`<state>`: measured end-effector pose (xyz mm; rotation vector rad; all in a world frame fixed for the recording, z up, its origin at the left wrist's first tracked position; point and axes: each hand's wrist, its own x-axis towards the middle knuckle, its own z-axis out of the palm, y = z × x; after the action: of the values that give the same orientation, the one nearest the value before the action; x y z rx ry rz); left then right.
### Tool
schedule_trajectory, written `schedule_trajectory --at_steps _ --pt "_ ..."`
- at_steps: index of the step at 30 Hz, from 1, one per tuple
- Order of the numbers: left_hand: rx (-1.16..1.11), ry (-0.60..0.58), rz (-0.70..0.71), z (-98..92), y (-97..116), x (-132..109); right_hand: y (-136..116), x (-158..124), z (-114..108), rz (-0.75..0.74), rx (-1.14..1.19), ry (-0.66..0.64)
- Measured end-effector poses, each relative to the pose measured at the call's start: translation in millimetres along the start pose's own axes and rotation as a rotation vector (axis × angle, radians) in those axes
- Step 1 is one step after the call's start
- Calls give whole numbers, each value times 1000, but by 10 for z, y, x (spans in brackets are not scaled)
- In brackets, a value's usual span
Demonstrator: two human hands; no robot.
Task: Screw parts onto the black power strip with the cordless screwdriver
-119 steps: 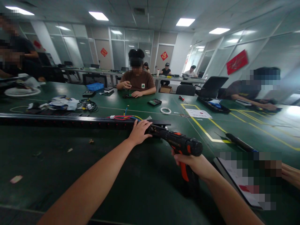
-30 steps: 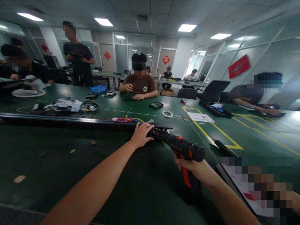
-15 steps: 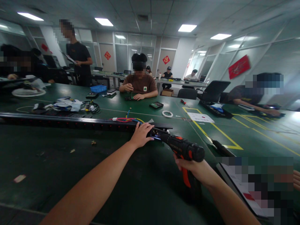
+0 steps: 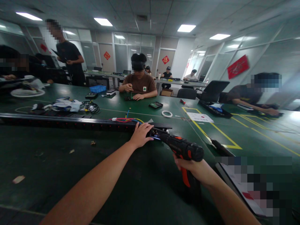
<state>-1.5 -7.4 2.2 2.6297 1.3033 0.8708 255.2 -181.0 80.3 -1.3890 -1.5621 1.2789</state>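
Observation:
A long black power strip [image 4: 70, 122] lies across the green table [image 4: 58, 168]. Coloured wires [image 4: 126, 119] stick out near its right end. My left hand [image 4: 141, 134] rests on that end, fingers curled over the strip and holding it down. My right hand [image 4: 195, 168] grips the handle of a black and orange electric screwdriver [image 4: 181, 148]. Its tip points at the strip beside my left fingers, where a small light glows.
A person in a brown shirt [image 4: 138, 84] sits across the table, another [image 4: 253, 92] at the right. A roll of white tape [image 4: 166, 113], a paper sheet [image 4: 200, 117], cables [image 4: 90, 107], a blue bin [image 4: 97, 88] and yellow floor-tape lines [image 4: 211, 132] lie beyond.
My hands and the screwdriver hold almost the same place. A light has come on at the screwdriver's tip. A standing person at the back left has walked further left.

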Motion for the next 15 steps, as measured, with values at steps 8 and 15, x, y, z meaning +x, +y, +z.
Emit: schedule_trajectory --at_steps 8,15 --pt "-1 -6 -10 -15 9 -2 -19 -5 -4 -18 2 0" --pt "7 -6 -2 -14 12 0 -46 -12 -5 -7 15 16"
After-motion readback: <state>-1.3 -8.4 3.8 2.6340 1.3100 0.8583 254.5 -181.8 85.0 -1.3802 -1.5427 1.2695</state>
